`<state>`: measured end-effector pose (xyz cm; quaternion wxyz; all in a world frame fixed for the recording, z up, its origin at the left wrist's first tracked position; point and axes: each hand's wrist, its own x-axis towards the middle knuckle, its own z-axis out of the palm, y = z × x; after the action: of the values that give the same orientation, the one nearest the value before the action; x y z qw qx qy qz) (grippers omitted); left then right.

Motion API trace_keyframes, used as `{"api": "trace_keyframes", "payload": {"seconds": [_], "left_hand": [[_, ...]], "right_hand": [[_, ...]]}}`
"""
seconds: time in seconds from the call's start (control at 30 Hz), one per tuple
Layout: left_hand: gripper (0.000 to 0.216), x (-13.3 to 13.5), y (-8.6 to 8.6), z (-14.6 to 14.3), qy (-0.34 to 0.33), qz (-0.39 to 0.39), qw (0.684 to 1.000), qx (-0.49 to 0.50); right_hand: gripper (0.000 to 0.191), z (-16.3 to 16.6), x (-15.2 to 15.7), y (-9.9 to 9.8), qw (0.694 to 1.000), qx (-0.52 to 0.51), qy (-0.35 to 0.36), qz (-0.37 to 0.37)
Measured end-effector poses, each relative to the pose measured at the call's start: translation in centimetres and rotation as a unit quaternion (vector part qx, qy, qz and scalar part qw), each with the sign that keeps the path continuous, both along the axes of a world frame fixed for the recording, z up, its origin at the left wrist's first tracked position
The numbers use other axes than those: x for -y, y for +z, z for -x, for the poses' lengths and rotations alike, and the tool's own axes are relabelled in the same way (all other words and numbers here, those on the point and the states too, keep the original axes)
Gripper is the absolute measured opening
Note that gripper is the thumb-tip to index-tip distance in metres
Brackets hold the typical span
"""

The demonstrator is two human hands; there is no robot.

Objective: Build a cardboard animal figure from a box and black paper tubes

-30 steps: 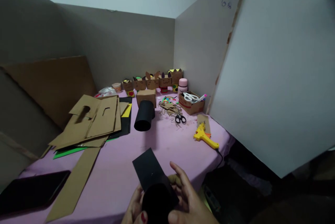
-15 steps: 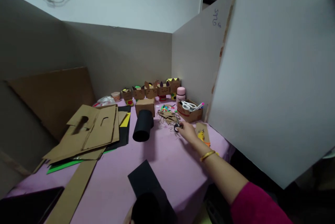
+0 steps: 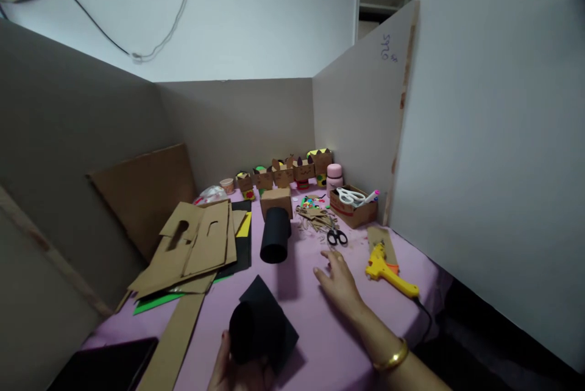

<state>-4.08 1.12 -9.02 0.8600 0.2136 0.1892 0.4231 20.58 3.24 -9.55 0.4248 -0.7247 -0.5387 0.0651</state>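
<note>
My left hand [image 3: 237, 369] at the bottom edge grips a rolled sheet of black paper [image 3: 260, 324], its loose corner pointing away from me. My right hand [image 3: 338, 281] hovers flat over the pink tablecloth [image 3: 311, 318], fingers stretched out and holding nothing. It is just short of the black-handled scissors [image 3: 337, 236] and left of the yellow glue gun [image 3: 388, 269]. A finished black paper tube [image 3: 275, 236] lies ahead of me against a small cardboard box [image 3: 276, 201].
Cut cardboard sheets [image 3: 192, 245] lie stacked at left over black, yellow and green paper. Several small cardboard figures [image 3: 286, 173] line the back. A box with white scissors [image 3: 353, 205], a pink bottle [image 3: 334, 178] and paper scraps [image 3: 315, 214] sit back right. Grey partition walls enclose the table.
My right hand has pulled back from the black scissors toward me, leaving them on the table. The camera has tilted up and the rolled black paper has risen in my left hand.
</note>
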Motion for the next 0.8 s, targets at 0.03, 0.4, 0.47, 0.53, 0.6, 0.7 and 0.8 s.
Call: {"api": "trace_keyframes", "payload": {"seconds": [0.03,0.4,0.47,0.53,0.6,0.7,0.8], "left_hand": [[0.024,0.0,-0.2,0.1,0.007,0.009,1.000,0.017],[0.022,1.0,-1.1,-0.5,0.055,-0.011,0.996,0.069],[0.021,1.1,-1.2,-0.6,0.063,-0.009,0.996,0.059],[0.021,1.3,-1.2,-0.5,0.061,-0.006,0.997,0.048],[0.021,1.6,-0.9,-0.5,0.049,-0.001,0.998,0.037],[0.029,2.1,-0.1,-0.6,0.035,0.004,0.999,0.029],[0.042,2.5,0.7,-1.2,0.055,-0.014,0.998,-0.019]], "right_hand": [[0.039,0.2,0.3,-0.3,1.000,-0.002,0.011,0.003],[0.017,-0.4,0.1,-1.2,0.996,-0.013,0.085,0.029],[0.018,-0.4,0.1,-1.1,0.995,-0.040,0.090,0.021],[0.019,-0.3,0.3,-0.8,0.992,-0.079,0.096,0.009],[0.022,0.3,0.7,-0.5,0.986,-0.131,0.107,-0.006],[0.044,2.1,2.2,-0.2,0.964,-0.222,0.142,-0.027],[0.069,4.4,4.3,-0.3,0.934,-0.304,0.188,-0.030]]}}
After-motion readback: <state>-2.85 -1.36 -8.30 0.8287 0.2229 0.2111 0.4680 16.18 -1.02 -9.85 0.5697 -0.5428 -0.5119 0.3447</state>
